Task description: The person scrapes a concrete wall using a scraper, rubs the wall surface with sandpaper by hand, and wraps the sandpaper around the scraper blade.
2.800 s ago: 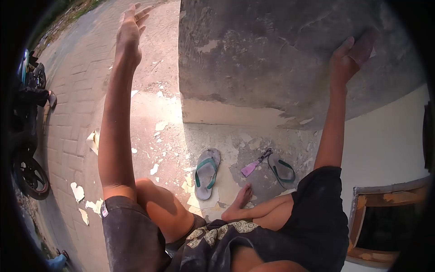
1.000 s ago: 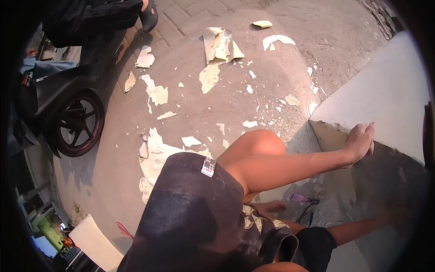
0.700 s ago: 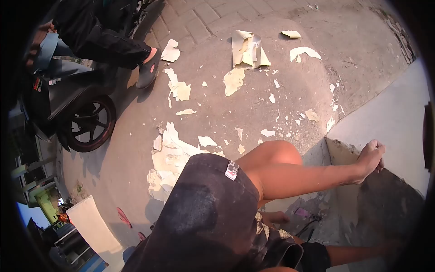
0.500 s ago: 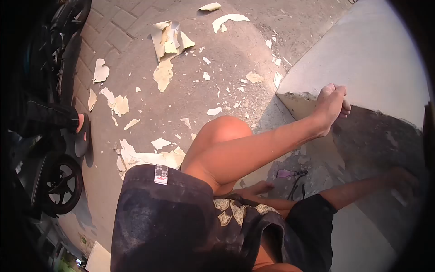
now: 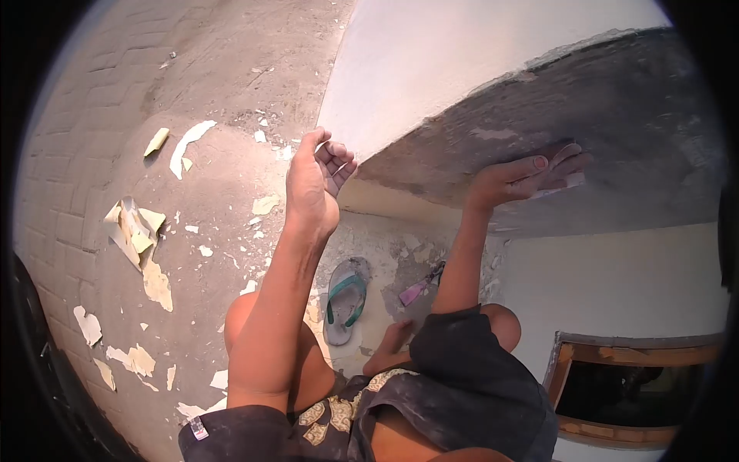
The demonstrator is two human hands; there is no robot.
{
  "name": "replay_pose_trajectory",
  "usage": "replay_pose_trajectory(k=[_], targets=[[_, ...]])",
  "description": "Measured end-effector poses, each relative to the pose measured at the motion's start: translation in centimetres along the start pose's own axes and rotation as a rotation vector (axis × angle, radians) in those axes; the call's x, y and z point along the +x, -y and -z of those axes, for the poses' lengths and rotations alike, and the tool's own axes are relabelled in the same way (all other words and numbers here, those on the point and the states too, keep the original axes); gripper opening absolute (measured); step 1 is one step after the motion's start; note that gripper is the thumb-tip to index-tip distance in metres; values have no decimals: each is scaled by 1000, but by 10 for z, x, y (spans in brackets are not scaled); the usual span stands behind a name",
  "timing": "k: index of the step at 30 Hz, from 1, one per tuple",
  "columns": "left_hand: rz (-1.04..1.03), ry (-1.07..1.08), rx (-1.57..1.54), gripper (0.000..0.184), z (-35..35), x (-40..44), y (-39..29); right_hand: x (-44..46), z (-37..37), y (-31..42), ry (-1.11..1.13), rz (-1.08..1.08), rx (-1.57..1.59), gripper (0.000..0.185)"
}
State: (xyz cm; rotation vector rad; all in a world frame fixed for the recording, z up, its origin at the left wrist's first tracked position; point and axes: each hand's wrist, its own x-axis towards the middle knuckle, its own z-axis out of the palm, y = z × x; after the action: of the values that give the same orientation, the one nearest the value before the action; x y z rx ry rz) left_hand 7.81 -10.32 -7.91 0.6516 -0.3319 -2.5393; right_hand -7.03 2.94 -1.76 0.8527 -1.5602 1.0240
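My right hand (image 5: 522,179) presses a folded piece of sandpaper (image 5: 574,180) against the dark grey patch of the wall (image 5: 616,100). The thumb lies on the near side, and pale edges of the sheet show past the fingers. My left hand (image 5: 315,173) hovers near the corner of the white wall (image 5: 431,69). Its fingers are loosely curled, with the thumb apart and nothing visible between them. Whether it touches the wall edge I cannot tell.
Below, a grey flip-flop with a green strap (image 5: 346,300) and a pink-bladed tool (image 5: 416,292) lie by my bare foot (image 5: 391,343). Peeled paint flakes (image 5: 158,285) litter the ground at left. A wooden window frame (image 5: 616,353) is at lower right.
The view has swung to the right, bringing the window frame and flip-flop into sight. The motorbike and another person's foot at left have left the view. The right hand now shows clearly.
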Motion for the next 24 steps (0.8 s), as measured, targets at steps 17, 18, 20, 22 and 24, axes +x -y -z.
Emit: replay_pose_trajectory(k=[17,18,20,22,24], targets=[[129,60,-1,13,-4,-13,0,-15,7,1,22,80,-432,49],[114,42,-9,13,-4,-14,0,-7,8,6,-76,-75,-369,49],[90,16,-10,12,-6,-14,-2,-47,6,-5,237,325,-477,50],[81,2,-9,12,-10,-16,1,-55,8,-14,371,538,-504,50],[73,17,4,12,-11,-18,-2,-38,11,-26,316,556,-429,51]])
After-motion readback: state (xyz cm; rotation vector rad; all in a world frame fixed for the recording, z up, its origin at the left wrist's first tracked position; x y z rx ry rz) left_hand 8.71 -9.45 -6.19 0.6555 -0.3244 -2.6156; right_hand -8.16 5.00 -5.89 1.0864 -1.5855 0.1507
